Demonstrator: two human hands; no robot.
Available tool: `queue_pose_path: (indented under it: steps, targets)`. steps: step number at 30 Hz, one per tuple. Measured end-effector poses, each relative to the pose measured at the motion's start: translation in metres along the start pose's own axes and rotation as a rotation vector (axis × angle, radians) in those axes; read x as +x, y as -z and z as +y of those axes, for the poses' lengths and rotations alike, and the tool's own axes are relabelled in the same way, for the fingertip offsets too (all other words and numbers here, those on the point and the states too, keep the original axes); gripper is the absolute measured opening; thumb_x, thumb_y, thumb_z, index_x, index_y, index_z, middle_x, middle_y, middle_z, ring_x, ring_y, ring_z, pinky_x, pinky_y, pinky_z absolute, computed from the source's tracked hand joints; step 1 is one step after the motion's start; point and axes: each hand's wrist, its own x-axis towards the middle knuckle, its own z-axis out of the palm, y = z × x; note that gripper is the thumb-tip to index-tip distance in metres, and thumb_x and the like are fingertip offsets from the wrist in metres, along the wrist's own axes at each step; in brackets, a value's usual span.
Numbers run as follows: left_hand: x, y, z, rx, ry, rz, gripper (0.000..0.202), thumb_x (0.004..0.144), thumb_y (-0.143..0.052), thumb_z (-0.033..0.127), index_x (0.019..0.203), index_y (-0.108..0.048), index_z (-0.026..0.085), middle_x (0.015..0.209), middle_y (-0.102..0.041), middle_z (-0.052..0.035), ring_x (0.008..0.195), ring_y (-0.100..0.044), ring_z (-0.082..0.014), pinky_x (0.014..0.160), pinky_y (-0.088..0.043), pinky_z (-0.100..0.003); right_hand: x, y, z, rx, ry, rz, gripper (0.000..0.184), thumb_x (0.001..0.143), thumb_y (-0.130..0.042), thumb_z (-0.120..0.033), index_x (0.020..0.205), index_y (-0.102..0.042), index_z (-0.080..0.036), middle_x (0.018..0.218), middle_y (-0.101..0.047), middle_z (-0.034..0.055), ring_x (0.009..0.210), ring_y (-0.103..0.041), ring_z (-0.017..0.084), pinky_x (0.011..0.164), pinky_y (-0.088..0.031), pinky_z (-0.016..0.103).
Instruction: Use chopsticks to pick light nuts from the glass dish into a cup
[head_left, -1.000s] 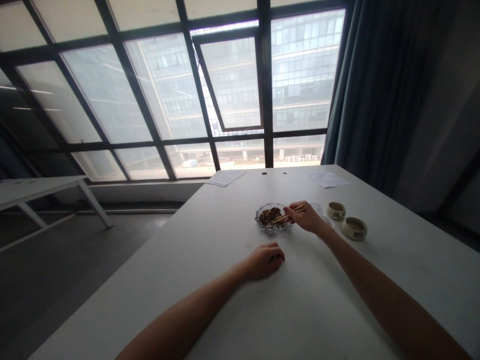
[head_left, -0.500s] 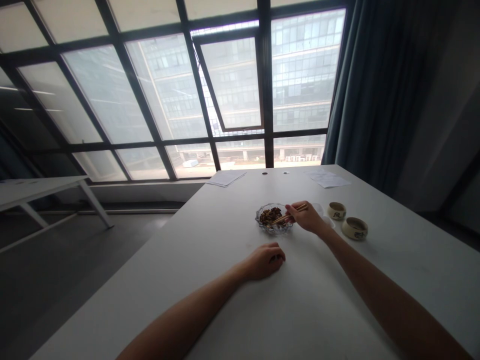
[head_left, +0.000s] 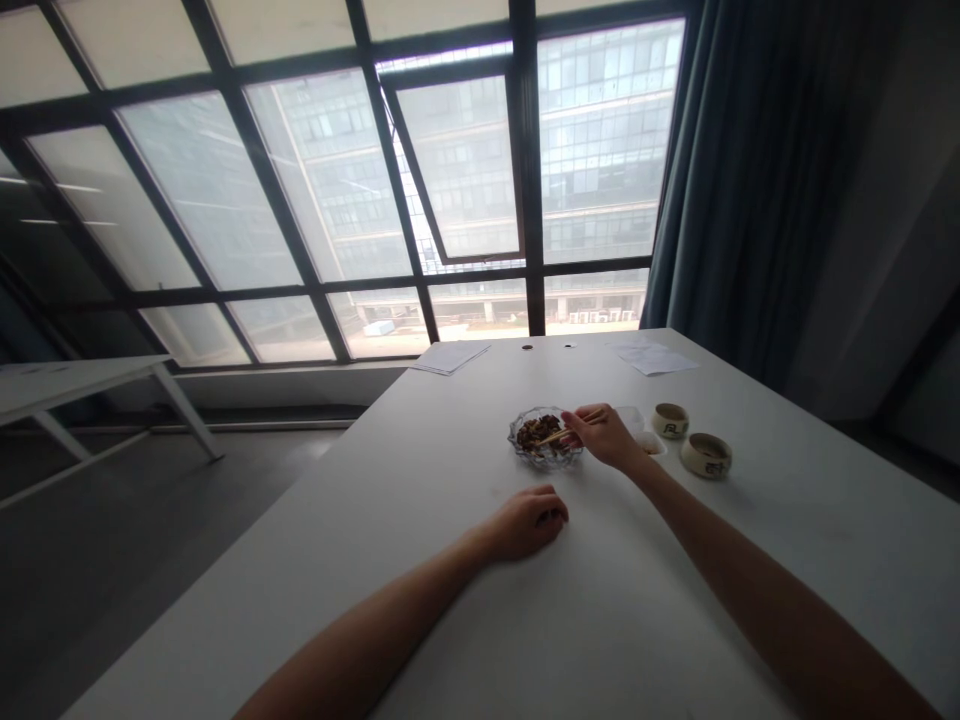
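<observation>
My right hand (head_left: 604, 437) holds a pair of wooden chopsticks (head_left: 553, 437), and their tips reach into a cut-glass dish (head_left: 514, 438) heaped with dark brown food (head_left: 537, 432). The hand hovers just right of the dish, and I cannot tell whether the tips grip any food. My left hand (head_left: 529, 523) rests on the white table (head_left: 622, 610) nearer me, below the dish. Its fingers are curled and hold nothing.
Behind my right hand sits a small white dish (head_left: 643, 434). Two cream ceramic cups (head_left: 670, 421) (head_left: 706, 455) stand to the right. Sheets of paper (head_left: 450, 357) lie at the far edge, beside large windows (head_left: 465, 170).
My right hand has moved a little left, taking the chopstick tips further over the food in the glass dish. My left hand has stayed in place.
</observation>
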Motion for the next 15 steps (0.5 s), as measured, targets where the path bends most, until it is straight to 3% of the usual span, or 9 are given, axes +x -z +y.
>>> queue_pose_path:
  steps: [6, 10, 15]
  targets:
    - [0.003, 0.001, 0.002, -0.005, 0.004, -0.009, 0.018, 0.091, -0.058, 0.015, 0.102, -0.072, 0.019, 0.097, -0.065, -0.0052, 0.084, -0.061, -0.0157, 0.080, -0.049, -0.023, 0.002, -0.005, 0.009, 0.042, -0.031, 0.064, 0.050, 0.066, -0.082, -0.066, 0.069, -0.068, -0.018, 0.059, -0.073, 0.0076, 0.062, -0.076, 0.031, 0.055, -0.062, 0.035]
    - [0.004, -0.001, 0.001, -0.006, 0.005, -0.006, 0.018, 0.091, -0.058, 0.016, 0.103, -0.072, 0.019, 0.098, -0.066, -0.0055, 0.086, -0.061, -0.0162, 0.082, -0.049, -0.024, 0.003, -0.004, 0.014, -0.020, -0.004, 0.048, 0.049, 0.073, -0.078, -0.066, 0.067, -0.068, -0.018, 0.060, -0.072, 0.0072, 0.062, -0.076, 0.030, 0.056, -0.063, 0.035]
    - [0.001, -0.001, 0.000, -0.004, 0.005, -0.002, 0.018, 0.090, -0.059, 0.015, 0.102, -0.072, 0.019, 0.099, -0.066, -0.0053, 0.085, -0.061, -0.0160, 0.081, -0.050, -0.023, 0.000, 0.000, 0.003, -0.081, 0.040, 0.037, 0.049, 0.077, -0.076, -0.066, 0.066, -0.069, -0.018, 0.063, -0.074, 0.0107, 0.059, -0.075, 0.029, 0.056, -0.063, 0.035]
